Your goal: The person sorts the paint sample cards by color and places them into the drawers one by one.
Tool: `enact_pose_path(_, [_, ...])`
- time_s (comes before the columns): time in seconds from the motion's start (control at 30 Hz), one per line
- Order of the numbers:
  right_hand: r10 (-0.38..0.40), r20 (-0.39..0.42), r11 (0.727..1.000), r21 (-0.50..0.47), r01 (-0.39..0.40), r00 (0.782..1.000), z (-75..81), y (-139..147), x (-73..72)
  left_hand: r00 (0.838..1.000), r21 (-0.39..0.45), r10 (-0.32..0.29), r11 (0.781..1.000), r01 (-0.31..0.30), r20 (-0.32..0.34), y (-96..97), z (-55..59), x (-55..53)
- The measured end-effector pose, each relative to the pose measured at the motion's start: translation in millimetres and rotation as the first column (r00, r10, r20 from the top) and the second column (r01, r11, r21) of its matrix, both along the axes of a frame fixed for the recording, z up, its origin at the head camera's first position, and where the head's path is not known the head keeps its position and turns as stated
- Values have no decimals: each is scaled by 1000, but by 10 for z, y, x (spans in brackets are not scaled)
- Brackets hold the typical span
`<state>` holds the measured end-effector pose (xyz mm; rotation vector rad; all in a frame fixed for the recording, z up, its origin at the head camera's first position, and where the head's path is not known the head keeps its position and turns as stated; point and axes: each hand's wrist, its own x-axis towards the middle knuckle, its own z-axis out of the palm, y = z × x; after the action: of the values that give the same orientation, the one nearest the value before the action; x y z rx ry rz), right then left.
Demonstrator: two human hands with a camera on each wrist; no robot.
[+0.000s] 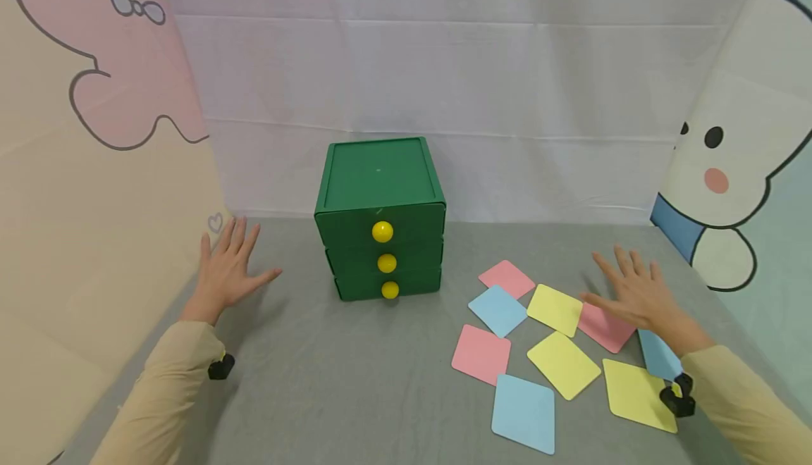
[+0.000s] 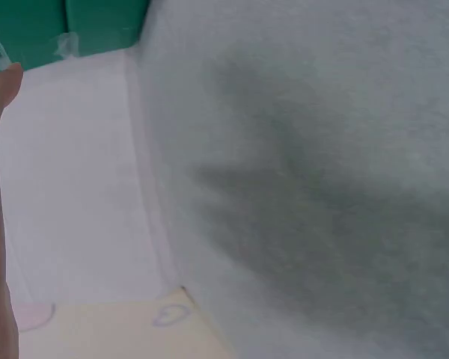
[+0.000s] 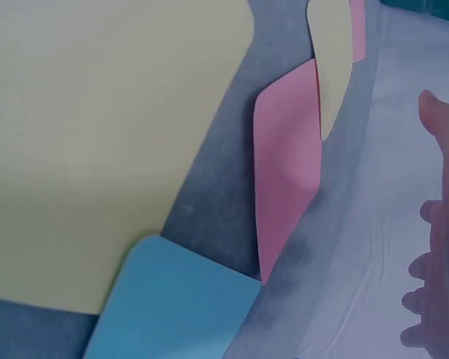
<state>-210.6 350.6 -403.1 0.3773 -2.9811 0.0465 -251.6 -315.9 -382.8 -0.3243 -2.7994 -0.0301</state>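
Observation:
A green three-drawer box (image 1: pixel 380 176) with round yellow knobs stands at the back centre, its drawers pushed in. Left of it, my left hand (image 1: pixel 225 271) is spread above the grey cloth and holds nothing; its shadow falls on the cloth in the left wrist view. My right hand (image 1: pixel 641 296) is also spread and bare, hovering over the right side of the scattered square cards. Beneath or beside it lie a pink card (image 1: pixel 607 327), a blue card (image 1: pixel 658 356) partly hidden by the forearm, and a yellow card (image 1: pixel 639 394).
More cards lie right of centre, among them a pink one (image 1: pixel 482 354), a blue one (image 1: pixel 524 414) and a yellow one (image 1: pixel 564 365). Some edges overlap. A pale curtain (image 1: pixel 507 84) hangs behind, with cartoon-printed cloths (image 1: pixel 95 190) along both sides of the grey surface (image 1: pixel 355 380).

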Motion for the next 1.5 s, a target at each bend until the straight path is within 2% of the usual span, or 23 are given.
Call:
enact_pose_path(0.17, [10, -8, 1000, 13, -10, 1000, 25, -29, 4, 993, -27, -78, 997, 76, -86, 134, 202, -28])
enact_pose_path(0.3, [21, -9, 1000, 15, -21, 1000, 39, -57, 11, 977, -31, -159, 987, 156, -144, 277, 397, -32])
enact_pose_path(0.43, [39, -28, 999, 13, -39, 999, 44, -75, 9, 945, -38, -254, 967, 252, -206, 423, 581, -46])
enact_pose_path(0.63, [96, -41, 995, 21, -96, 995, 75, -122, -6, 884, -45, -362, 930, 366, -295, 592, 792, -74])
enact_pose_path(0.8, [132, -48, 991, 24, -131, 990, 110, -166, -21, 858, -53, -411, 908, 416, -309, 699, 895, -94])
enact_pose_path(0.93, [158, -65, 987, 19, -157, 985, 136, -204, -33, 831, -59, -450, 887, 458, -326, 773, 916, -126])
enact_pose_path(1.03, [187, -77, 982, 6, -187, 979, 156, -250, -47, 819, -66, -471, 876, 477, -328, 802, 918, -146])
enact_pose_path(1.13, [221, -97, 975, -6, -223, 970, 176, -312, -61, 823, -67, -473, 876, 478, -313, 804, 910, -153])
enact_pose_path(1.3, [267, -151, 962, -19, -273, 952, 220, -444, -80, 844, -77, -461, 885, 458, -273, 801, 884, -152])
enact_pose_path(1.5, [296, -176, 944, -93, -315, 939, 356, -654, -92, 845, -74, -462, 884, 461, -269, 828, 861, -150])
